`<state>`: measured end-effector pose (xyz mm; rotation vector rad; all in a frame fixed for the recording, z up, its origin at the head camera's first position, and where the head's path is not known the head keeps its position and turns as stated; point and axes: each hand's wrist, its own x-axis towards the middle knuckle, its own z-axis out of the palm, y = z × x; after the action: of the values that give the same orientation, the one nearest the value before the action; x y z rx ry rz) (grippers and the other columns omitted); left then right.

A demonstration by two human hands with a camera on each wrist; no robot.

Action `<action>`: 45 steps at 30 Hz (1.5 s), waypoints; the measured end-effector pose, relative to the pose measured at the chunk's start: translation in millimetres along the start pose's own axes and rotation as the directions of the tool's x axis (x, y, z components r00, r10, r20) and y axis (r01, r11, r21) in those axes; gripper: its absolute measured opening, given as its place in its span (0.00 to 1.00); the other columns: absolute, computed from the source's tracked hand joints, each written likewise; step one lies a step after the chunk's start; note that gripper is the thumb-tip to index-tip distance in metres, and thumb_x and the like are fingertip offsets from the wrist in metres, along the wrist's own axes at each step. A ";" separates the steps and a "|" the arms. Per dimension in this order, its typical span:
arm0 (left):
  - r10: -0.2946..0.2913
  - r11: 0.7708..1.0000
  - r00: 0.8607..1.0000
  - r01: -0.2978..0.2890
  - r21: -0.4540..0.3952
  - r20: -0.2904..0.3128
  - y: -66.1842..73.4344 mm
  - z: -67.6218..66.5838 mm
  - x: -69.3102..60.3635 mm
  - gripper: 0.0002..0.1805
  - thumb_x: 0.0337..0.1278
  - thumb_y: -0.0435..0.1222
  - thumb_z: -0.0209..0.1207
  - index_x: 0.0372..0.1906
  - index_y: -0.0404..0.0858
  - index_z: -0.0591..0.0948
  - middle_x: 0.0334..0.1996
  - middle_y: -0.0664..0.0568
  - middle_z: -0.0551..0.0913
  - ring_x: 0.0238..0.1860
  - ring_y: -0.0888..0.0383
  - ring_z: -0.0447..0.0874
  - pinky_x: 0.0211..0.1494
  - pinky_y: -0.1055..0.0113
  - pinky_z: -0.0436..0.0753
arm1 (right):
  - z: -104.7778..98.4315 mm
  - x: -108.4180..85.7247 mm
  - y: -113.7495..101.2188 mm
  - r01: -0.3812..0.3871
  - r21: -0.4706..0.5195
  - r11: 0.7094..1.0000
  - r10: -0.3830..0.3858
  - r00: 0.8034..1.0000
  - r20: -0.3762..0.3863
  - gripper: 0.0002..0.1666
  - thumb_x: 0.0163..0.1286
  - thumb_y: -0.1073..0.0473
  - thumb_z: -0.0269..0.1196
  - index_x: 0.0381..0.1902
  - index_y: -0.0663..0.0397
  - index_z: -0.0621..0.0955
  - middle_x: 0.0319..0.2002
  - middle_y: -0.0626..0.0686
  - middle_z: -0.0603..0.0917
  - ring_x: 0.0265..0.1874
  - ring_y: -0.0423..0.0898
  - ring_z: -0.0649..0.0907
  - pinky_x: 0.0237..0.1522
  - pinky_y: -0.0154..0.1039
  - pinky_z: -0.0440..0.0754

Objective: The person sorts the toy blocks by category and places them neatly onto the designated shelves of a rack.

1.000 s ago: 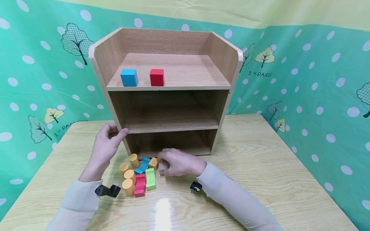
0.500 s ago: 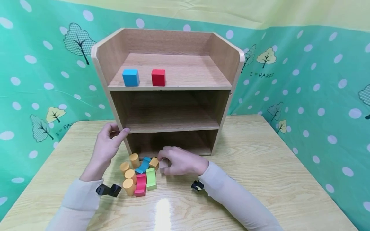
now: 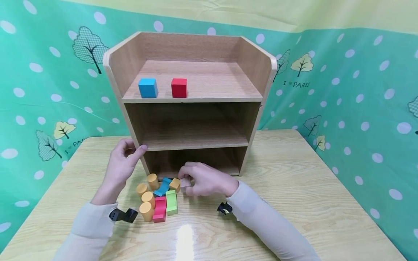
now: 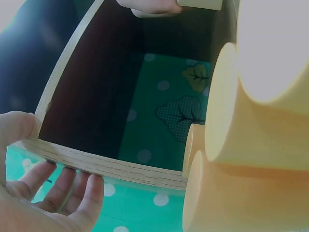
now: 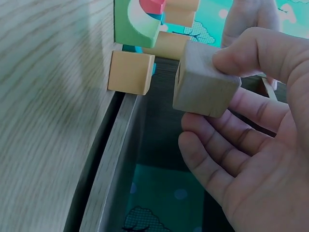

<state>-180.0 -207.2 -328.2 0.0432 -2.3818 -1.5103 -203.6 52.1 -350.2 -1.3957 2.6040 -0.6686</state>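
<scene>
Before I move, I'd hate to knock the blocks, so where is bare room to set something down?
Free: table between shelf, right sleeve and curtain; top board right of the red cube; middle tier, where visible. Crowded: before the shelf's left half, where cylinders and blocks bunch between left hand and right hand.

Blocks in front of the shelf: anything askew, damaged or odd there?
The curved blue block and orange cube sit skewed, while the red block and green block run almost straight toward the shelf. The pale cube in the right hand has a dark mark on one side; I can't tell if that's damage.
</scene>
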 end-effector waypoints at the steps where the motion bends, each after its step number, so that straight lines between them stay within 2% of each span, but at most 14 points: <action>1: 0.000 1.000 1.000 0.000 -0.004 0.000 -0.1 0.1 -0.1 0.27 0.63 0.49 0.58 0.54 0.31 0.70 0.48 0.48 0.72 0.49 0.55 0.67 0.46 0.69 0.71 | -0.3 0.0 0.0 0.005 0.002 1.000 -0.005 1.000 0.000 0.18 0.56 0.59 0.64 0.46 0.49 0.79 0.39 0.41 0.75 0.37 0.41 0.76 0.40 0.27 0.74; 10: 0.015 1.000 1.000 -0.015 -0.020 -0.004 -0.3 0.8 -0.2 0.26 0.63 0.47 0.58 0.53 0.31 0.70 0.47 0.50 0.72 0.48 0.57 0.68 0.46 0.70 0.71 | -11.9 -4.1 -3.7 0.015 -0.014 1.000 -0.016 0.999 -0.037 0.15 0.57 0.58 0.62 0.44 0.46 0.79 0.39 0.41 0.75 0.37 0.43 0.77 0.39 0.27 0.74; 15: 0.012 1.000 1.000 -0.012 -0.013 -0.001 0.2 1.4 0.5 0.26 0.63 0.48 0.58 0.53 0.31 0.71 0.47 0.49 0.72 0.48 0.56 0.68 0.46 0.69 0.71 | -19.0 -7.3 -3.7 0.004 -0.032 0.999 -0.006 0.999 -0.052 0.15 0.56 0.58 0.62 0.44 0.45 0.79 0.39 0.40 0.75 0.37 0.41 0.76 0.39 0.27 0.74; 33: 0.016 1.000 1.000 -0.016 0.003 0.005 0.4 1.3 0.8 0.26 0.63 0.48 0.57 0.54 0.31 0.70 0.47 0.48 0.72 0.48 0.56 0.67 0.45 0.69 0.71 | -47.8 -18.1 -4.9 0.041 -0.080 0.996 -0.051 0.991 -0.122 0.14 0.55 0.59 0.61 0.41 0.43 0.78 0.37 0.38 0.74 0.35 0.38 0.75 0.37 0.29 0.73; 45: 0.004 1.000 1.000 -0.004 -0.001 0.010 1.5 1.2 0.4 0.27 0.63 0.48 0.57 0.54 0.31 0.70 0.47 0.48 0.72 0.48 0.55 0.67 0.44 0.69 0.71 | -67.9 -20.5 -8.4 0.099 -0.042 0.994 -0.105 0.981 -0.165 0.14 0.54 0.60 0.62 0.41 0.45 0.78 0.36 0.38 0.75 0.34 0.37 0.75 0.36 0.29 0.75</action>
<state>-180.5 -205.5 -327.2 0.0314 -2.3878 -1.5129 -205.8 86.9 -287.8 -1.5561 2.6965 -0.7913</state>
